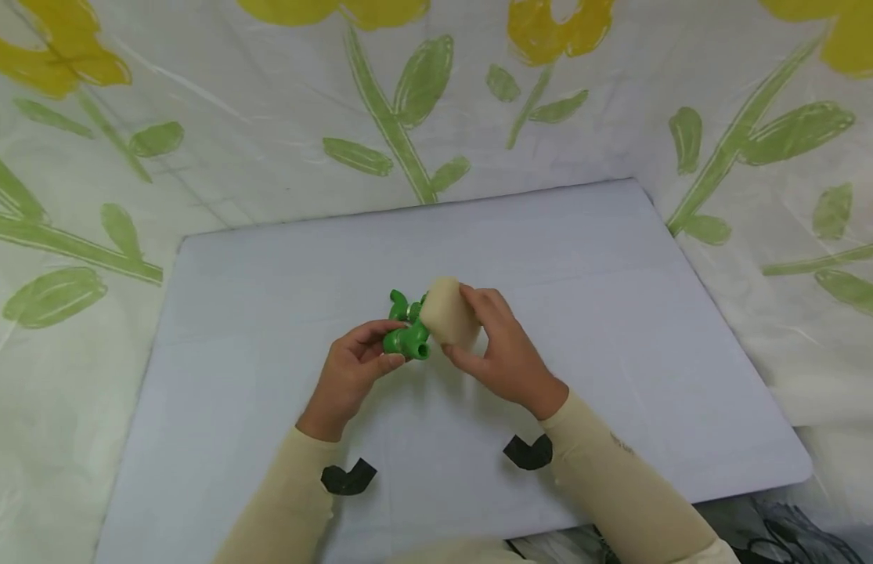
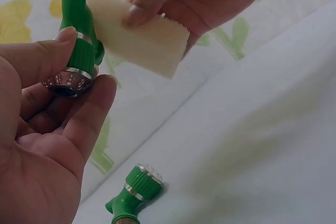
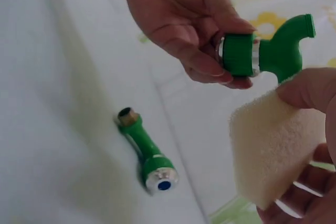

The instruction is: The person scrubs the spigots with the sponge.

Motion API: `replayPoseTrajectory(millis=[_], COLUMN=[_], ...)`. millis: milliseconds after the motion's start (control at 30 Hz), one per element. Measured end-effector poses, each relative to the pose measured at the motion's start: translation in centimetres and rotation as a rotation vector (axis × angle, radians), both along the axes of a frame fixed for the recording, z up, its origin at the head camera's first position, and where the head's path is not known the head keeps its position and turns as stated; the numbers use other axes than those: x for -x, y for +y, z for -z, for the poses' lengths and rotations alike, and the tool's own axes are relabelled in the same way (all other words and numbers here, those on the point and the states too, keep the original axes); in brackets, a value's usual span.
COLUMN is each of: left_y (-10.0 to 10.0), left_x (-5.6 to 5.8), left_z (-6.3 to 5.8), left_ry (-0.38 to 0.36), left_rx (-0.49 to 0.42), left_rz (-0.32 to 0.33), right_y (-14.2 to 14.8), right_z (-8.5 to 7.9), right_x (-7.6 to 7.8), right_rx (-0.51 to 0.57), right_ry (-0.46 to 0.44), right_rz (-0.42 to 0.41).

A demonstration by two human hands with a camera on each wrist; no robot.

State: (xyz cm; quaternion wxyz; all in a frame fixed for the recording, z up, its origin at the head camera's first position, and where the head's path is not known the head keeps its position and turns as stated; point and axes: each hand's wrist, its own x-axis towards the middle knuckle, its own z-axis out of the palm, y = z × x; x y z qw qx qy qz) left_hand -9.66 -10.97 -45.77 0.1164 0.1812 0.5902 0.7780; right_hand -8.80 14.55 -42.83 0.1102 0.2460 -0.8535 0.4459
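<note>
My left hand (image 1: 347,374) holds a green plastic water tap (image 1: 408,342) over the middle of the table. In the left wrist view, thumb and fingers pinch that tap's ribbed green collar (image 2: 82,56) with its silver rings. My right hand (image 1: 508,354) grips a cream-coloured sponge (image 1: 449,312) between thumb and fingers, its face right at the tap's body. A second green tap (image 3: 146,148) lies on the table beyond the hands, its round silver end with a blue dot showing in the right wrist view; the sponge partly hides it in the head view.
The white table (image 1: 267,290) has its far edge against a plastic sheet (image 1: 281,157) painted with yellow flowers and green leaves. Dark cables (image 1: 781,536) lie below the near right corner. Black pieces (image 1: 528,453) stick out beside both sleeves.
</note>
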Motion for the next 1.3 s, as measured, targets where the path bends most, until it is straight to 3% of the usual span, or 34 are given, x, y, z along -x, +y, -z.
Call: replayPoseTrajectory(millis=[133, 300, 500, 667, 833, 933, 1100, 1167, 1300], left_y=[0.3, 0.6, 0.6, 0.6, 0.8, 0.9, 0.8, 0.8, 1.1], left_x=[-0.2, -0.1, 0.1, -0.1, -0.4, -0.4, -0.2, -0.2, -0.1], left_z=[-0.3, -0.1, 0.4, 0.3, 0.1, 0.3, 0.8, 0.9, 0.9], left_ry=[-0.023, -0.043, -0.026, -0.018, 0.001, 0.013, 0.018, 0.021, 0.023], left_rx=[-0.021, -0.013, 0.012, 0.024, 0.007, -0.002, 0.07, 0.072, 0.007], left_rz=[0.034, 0.016, -0.014, 0.01, 0.019, 0.007, -0.072, -0.075, -0.005], right_y=[0.0, -0.9, -2.0, -1.5, -0.9, -1.1, -2.2, -2.3, -1.4], right_z=[0.7, 0.4, -0.6, -0.2, 0.8, 1.0, 0.6, 0.5, 0.9], right_x=[0.4, -0.3, -1.0, 0.1, 1.0, 0.6, -0.6, -0.6, 0.5], right_rx=[0.052, 0.076, 0.003, -0.087, -0.075, -0.067, -0.117, -0.13, -0.122], right_ry=[-0.055, -0.111, 0.007, 0.112, 0.07, 0.055, 0.083, 0.104, 0.102], right_rz=[0.021, -0.081, -0.149, -0.027, 0.092, 0.047, -0.101, -0.092, 0.035])
